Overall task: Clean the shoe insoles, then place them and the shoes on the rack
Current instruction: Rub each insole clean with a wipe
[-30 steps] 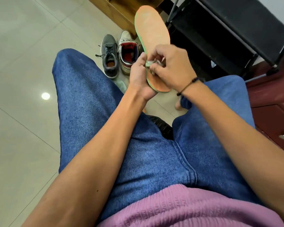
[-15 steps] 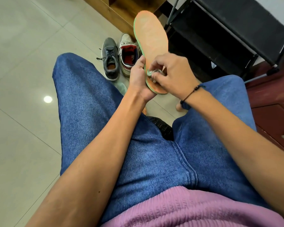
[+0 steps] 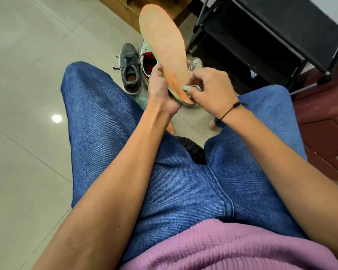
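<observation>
I sit with an orange insole (image 3: 164,45) with a green edge held up over my knees. My left hand (image 3: 160,88) grips its heel end from the left side. My right hand (image 3: 209,88) pinches a small crumpled grey wipe (image 3: 189,87) against the heel part of the insole. On the floor beyond stand a grey sneaker (image 3: 130,68) and a white sneaker with a red lining (image 3: 146,63), partly hidden by the insole. Part of another light shoe (image 3: 195,63) shows behind the insole. The black shoe rack (image 3: 265,36) is at the upper right.
A dark red cabinet with a metal knob (image 3: 330,145) stands at the right. Wooden furniture (image 3: 141,8) lies beyond the shoes. A greenish item (image 3: 142,101) lies on the tiled floor under my left wrist. Open tile floor (image 3: 27,75) stretches to the left.
My right hand has slid the wipe down toward the heel end and to the right edge of the insole. The insole has tilted slightly, and more of its surface shows.
</observation>
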Available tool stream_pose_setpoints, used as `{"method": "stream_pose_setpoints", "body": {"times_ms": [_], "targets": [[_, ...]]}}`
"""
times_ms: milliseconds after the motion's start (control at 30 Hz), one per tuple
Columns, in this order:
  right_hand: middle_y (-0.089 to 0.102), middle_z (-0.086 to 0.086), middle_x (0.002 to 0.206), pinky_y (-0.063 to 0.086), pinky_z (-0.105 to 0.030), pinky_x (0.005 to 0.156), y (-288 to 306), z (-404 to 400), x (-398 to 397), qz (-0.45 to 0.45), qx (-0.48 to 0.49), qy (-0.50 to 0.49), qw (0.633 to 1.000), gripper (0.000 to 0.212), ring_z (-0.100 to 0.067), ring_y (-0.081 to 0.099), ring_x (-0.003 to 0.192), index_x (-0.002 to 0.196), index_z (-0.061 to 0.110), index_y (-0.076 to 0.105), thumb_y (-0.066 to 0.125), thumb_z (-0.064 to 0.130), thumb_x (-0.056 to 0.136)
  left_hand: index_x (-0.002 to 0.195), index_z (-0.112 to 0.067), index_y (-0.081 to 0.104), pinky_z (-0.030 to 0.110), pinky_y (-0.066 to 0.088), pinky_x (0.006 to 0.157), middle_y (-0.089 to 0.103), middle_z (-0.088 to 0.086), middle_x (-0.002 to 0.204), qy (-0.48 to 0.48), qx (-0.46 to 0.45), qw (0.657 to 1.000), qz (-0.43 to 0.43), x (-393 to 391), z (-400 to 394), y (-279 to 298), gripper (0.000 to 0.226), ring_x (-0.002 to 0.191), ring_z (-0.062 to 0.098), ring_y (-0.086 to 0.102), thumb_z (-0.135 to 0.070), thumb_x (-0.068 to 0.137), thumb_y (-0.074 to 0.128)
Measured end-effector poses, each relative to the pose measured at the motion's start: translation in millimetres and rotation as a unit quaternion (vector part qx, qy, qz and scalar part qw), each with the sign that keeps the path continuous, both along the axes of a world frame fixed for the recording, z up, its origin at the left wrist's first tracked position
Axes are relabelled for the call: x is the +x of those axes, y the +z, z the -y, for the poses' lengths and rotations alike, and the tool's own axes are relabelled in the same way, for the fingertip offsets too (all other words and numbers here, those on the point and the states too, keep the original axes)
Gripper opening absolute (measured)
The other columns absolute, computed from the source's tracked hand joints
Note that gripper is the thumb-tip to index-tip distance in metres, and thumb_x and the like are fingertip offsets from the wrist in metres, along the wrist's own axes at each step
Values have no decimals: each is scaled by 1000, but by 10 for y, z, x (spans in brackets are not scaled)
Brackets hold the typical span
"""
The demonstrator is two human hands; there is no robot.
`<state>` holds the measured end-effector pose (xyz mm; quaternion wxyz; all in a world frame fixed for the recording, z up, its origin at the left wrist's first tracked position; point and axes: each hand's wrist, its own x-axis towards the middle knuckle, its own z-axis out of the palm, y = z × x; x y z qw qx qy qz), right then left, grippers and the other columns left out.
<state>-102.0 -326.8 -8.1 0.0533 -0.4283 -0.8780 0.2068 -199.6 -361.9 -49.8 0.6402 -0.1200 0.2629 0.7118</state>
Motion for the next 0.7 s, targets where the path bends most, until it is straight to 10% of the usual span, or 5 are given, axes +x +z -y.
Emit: {"method": "stream_pose_setpoints", "body": {"times_ms": [167, 300, 433, 700], "targets": [[58, 1, 76, 45, -30, 75, -22, 173, -11, -72, -18, 6, 997, 7, -12, 51, 73, 81, 8, 66, 63, 11, 75, 95, -1, 56, 31, 50, 65, 54, 18, 88, 10, 3, 1000, -8, -27, -9, -33, 41, 71, 27, 53, -31, 94, 29], [53, 16, 66, 37, -5, 66, 26, 198, -7, -120, -72, 11, 990, 6, 6, 53, 64, 79, 6, 69, 65, 9, 75, 106, -2, 53, 31, 51, 64, 56, 18, 88, 23, 7, 1000, 12, -41, 3, -39, 40, 68, 28, 54, -32, 95, 29], [62, -2, 87, 43, -29, 77, -46, 7, -20, -74, -18, -20, 997, 10, -12, 52, 81, 84, 8, 67, 62, 12, 77, 105, -1, 54, 36, 49, 78, 55, 16, 93, 11, 16, 1000, 8, -31, -13, -47, 42, 79, 27, 55, -34, 94, 29], [61, -2, 79, 37, -12, 65, 39, 249, -63, -129, -39, 28, 990, 10, -10, 51, 71, 78, 8, 67, 60, 9, 71, 91, -1, 59, 27, 52, 63, 57, 16, 88, 12, 24, 1000, 6, -22, -4, -7, 45, 69, 24, 59, -33, 96, 28]]}}
